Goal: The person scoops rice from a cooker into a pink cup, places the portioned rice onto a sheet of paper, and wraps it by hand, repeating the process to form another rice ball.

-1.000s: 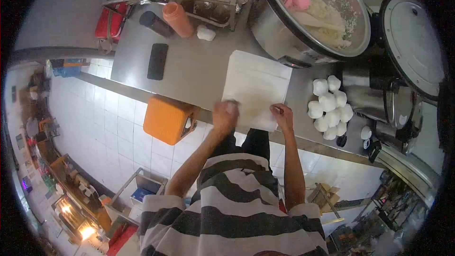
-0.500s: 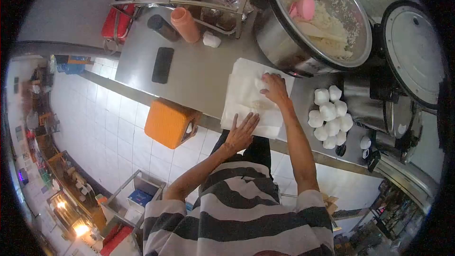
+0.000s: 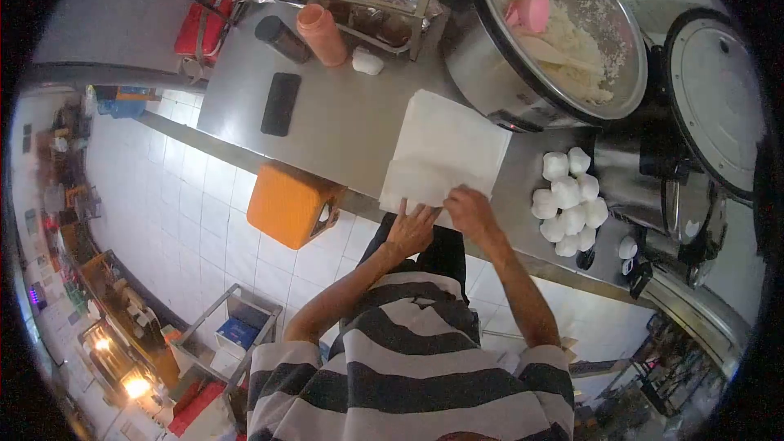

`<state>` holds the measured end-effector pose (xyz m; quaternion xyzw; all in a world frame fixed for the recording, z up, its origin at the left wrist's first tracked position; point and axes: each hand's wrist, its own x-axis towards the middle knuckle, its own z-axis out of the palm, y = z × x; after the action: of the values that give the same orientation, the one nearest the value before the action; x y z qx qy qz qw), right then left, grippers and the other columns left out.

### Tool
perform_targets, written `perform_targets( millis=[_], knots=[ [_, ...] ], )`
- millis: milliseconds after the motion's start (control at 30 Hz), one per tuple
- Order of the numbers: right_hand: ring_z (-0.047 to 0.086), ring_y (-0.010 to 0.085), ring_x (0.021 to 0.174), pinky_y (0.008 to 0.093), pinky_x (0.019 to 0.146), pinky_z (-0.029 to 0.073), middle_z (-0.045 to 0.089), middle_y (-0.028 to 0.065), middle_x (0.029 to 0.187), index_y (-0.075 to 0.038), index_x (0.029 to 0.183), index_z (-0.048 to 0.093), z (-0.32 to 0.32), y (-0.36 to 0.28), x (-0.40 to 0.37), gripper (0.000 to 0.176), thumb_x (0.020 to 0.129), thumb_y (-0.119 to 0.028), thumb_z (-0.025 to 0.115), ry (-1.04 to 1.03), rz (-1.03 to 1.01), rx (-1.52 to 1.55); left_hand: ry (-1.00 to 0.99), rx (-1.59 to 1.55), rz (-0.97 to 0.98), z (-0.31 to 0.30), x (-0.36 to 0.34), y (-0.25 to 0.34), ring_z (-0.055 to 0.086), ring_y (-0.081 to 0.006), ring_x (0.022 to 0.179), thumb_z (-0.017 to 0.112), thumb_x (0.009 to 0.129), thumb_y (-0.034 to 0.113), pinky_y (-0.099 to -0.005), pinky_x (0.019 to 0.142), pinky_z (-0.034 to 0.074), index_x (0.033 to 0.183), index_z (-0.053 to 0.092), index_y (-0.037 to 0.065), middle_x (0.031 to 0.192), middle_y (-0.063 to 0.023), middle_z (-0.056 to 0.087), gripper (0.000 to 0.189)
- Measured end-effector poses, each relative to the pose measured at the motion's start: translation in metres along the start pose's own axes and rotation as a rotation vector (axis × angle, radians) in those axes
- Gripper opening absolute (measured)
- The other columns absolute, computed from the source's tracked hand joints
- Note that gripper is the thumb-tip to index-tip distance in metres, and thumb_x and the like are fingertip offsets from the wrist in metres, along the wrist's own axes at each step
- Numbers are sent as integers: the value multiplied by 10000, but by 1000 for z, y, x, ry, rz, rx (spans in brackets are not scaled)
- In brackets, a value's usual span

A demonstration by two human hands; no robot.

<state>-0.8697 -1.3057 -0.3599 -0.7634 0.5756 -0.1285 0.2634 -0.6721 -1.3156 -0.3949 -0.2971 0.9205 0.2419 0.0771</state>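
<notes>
A stack of white paper sheets (image 3: 449, 135) lies on the steel counter in front of me. My left hand (image 3: 411, 230) rests at the near edge of the paper, its fingers spread. Close beside it on the right, my right hand (image 3: 472, 214) is closed, with thumb and fingertips pinching the near edge of the paper. The top sheet looks curled along that edge, partly hidden by my fingers. Right of the stack sit several white wrapped bundles (image 3: 569, 192) in a cluster.
A large pot of rice (image 3: 506, 86) with a pink scoop (image 3: 532, 10) stands behind the paper. An orange bottle (image 3: 322, 35), dark bottle (image 3: 282, 39), phone (image 3: 281, 104) and small white bundle (image 3: 367, 61) are at the left. An orange stool (image 3: 286, 206) stands below the counter.
My right hand has moved from the middle of the paper to its near edge and closed there. My left hand has shifted slightly toward the near edge.
</notes>
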Motion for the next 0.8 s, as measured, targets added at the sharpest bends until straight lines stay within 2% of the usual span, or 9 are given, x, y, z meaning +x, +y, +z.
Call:
perform_targets(
  millis=[67,133,267,367,467,533,633,733,800],
  knots=[
    [605,280,818,378,720,526,616,87,853,-22,835,684,16,-16,-15,147,701,-41,625,236,21,-95,-105,-40,-35,4,-1,-1,421,-242,1297,615,780,215,-624,1073,274,1389,440,71,1367,-71,467,650],
    [603,279,839,385,734,526,617,90,876,-13,870,685,30,-21,-22,184,698,-41,627,286,84,-103,17,-1,5,7,-6,-2,506,-243,1170,612,796,225,-597,993,371,1328,503,76,1265,-64,528,563],
    [597,292,929,403,785,522,615,103,973,-1,958,680,51,-29,-28,271,696,-59,643,352,232,-127,65,-66,10,9,-17,-4,524,-259,1136,632,772,153,-547,964,397,1238,543,67,1231,-92,543,482],
    [584,316,1002,410,820,516,599,120,1071,-21,1017,670,52,-34,-31,328,693,-74,657,404,264,-110,308,-424,254,-11,-16,2,538,-305,1082,627,754,55,-496,928,421,1151,549,43,1150,-141,560,405],
    [547,339,1068,430,894,488,568,148,1101,-4,1087,631,50,-36,-32,397,696,-57,669,480,308,145,291,-666,142,-26,14,14,542,-367,1015,596,765,-9,-465,882,441,1082,538,17,1050,-173,570,324],
    [567,359,1032,440,869,496,585,165,1081,-9,1072,616,53,-34,-33,354,720,-20,649,494,378,139,588,-571,-110,-28,40,11,551,-418,914,567,804,-2,-471,796,461,1051,522,-9,963,-194,572,250],
    [620,361,894,437,789,515,612,150,1026,-39,1042,605,74,-6,-25,348,704,38,637,680,532,204,561,-609,-330,8,54,-19,552,-429,905,569,820,11,-479,759,461,1004,510,-19,959,-205,567,195],
    [596,360,958,436,815,500,607,147,1030,-37,1049,593,63,8,-14,364,698,46,639,589,674,269,577,-654,-286,18,60,-39,558,-418,825,603,803,-11,-476,713,460,1021,500,-6,900,-226,550,241],
    [570,350,1024,434,830,496,599,159,1060,-41,1084,586,42,9,-5,399,696,24,655,568,644,100,541,-626,-275,2,59,-42,547,-405,911,659,793,45,-466,779,450,1049,509,13,971,-210,550,298]
  ],
)
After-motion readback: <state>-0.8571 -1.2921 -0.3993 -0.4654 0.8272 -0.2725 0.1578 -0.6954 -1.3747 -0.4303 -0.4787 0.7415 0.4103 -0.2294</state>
